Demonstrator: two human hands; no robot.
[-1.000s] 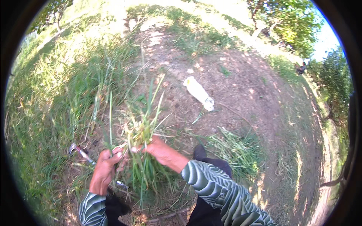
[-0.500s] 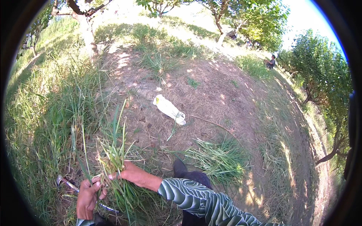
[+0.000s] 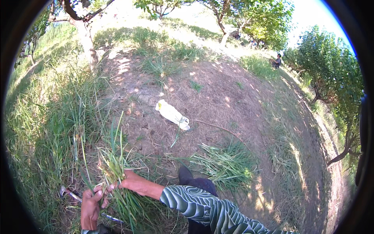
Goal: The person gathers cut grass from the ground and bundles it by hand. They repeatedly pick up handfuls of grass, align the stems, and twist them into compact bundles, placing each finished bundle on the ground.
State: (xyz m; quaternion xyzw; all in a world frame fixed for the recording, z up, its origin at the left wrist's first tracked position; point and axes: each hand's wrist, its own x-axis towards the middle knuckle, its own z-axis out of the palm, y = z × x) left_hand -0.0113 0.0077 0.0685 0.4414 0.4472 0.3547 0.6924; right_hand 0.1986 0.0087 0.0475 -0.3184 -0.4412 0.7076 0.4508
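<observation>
We begin with the widest thing, the patch of bare ground (image 3: 218, 97), dry brown earth strewn with dead straw and ringed by tall standing grass (image 3: 50, 128) on our left. On it, just ahead of the dark shoe (image 3: 186, 175), lies a loose heap of cut grass (image 3: 226, 165), its blades fanned flat. Further out rests a crumpled pale sack (image 3: 172, 114), limp and creased.

The bundle of grass (image 3: 117, 175) sits low and left, between both hands, its blades rising up and its lower part hanging toward the ground. We judge it light, soft and floppy (single blades would slide loose), so the best hold is around its gathered waist, where the stems bunch tightest.

The right hand (image 3: 134, 183), coming from the striped green sleeve (image 3: 202, 206), wraps that waist with fingers closed round the stems. The left hand (image 3: 91, 204) is beside it, fingers curled at the bundle's lower stems; whether they truly pinch them we cannot tell. Just beside the left hand lies a slim metal tool (image 3: 70, 193), part hidden in the grass.
</observation>
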